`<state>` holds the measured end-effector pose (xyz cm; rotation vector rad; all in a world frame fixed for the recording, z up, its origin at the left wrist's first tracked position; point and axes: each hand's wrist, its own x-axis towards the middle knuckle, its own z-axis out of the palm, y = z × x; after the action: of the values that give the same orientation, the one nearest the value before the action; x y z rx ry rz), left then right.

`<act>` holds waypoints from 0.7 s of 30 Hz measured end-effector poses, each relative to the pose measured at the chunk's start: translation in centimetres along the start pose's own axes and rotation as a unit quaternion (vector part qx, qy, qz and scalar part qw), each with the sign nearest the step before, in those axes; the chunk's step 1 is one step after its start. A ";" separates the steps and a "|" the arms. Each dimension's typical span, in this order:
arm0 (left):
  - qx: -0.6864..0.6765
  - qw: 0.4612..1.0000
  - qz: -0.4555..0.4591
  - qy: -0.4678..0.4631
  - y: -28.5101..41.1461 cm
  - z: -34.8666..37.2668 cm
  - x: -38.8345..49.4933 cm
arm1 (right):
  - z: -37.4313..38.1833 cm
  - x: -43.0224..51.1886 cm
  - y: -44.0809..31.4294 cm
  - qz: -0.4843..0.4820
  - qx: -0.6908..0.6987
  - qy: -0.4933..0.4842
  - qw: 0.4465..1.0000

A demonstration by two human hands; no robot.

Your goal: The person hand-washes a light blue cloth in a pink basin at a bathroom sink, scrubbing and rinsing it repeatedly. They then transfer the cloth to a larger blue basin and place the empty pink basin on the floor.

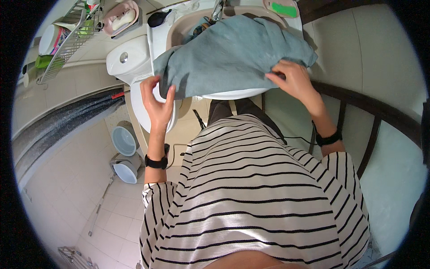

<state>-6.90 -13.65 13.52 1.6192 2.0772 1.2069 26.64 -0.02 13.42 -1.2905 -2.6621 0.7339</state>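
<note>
A grey-blue cloth (pixel 221 57) lies spread over a beige washbasin (pixel 178 32) and hangs past the front edge of its white counter. My left hand (pixel 158 101) is at the cloth's left corner, with thumb and fingers apart and nothing clearly gripped. At the right side, my right hand (pixel 292 79) pinches the cloth's edge between thumb and fingers. A patterned dark fabric (pixel 201 29) shows in the basin behind the cloth, below the chrome faucet (pixel 217 11). The rest of the basin's inside is hidden.
A white toilet (pixel 129 57) stands left of the counter. Pink soap dishes, one with a white soap bar (pixel 123 19), one with a green sponge (pixel 285 10), sit at either side. A wire rack (pixel 67 43) hangs upper left. Basins (pixel 123 139) stand on the lower-left floor. A dark-framed partition (pixel 356 101) is at right.
</note>
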 end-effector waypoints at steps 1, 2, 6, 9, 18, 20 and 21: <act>0.009 0.999 0.029 -0.012 0.9 0.7 0.8 | 0.1 0.6 0.2 -0.007 -0.003 0.018 1.000; 0.021 0.998 0.053 -0.022 1.7 1.7 1.7 | 0.5 1.4 0.3 -0.036 -0.008 0.071 0.997; 0.067 0.976 0.110 -0.176 3.7 6.8 4.3 | 3.3 5.0 1.5 -0.120 -0.134 0.047 0.983; 0.120 0.946 0.143 -0.265 3.6 10.0 4.5 | 3.9 6.1 1.9 -0.100 -0.187 -0.123 0.969; -0.014 0.959 0.081 -0.270 3.3 10.7 6.3 | -3.3 7.5 0.2 -0.141 0.137 0.097 0.976; -0.219 0.941 -0.020 -0.257 4.5 9.2 8.0 | -4.2 8.6 -0.1 -0.125 0.233 0.134 0.955; -0.314 0.916 -0.078 -0.237 5.1 8.4 8.9 | -4.2 9.0 -0.3 -0.134 0.294 0.169 0.931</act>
<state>-1.21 -1.73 14.50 1.2465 1.3039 1.1221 21.95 8.26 16.17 -0.7885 -2.0509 1.0445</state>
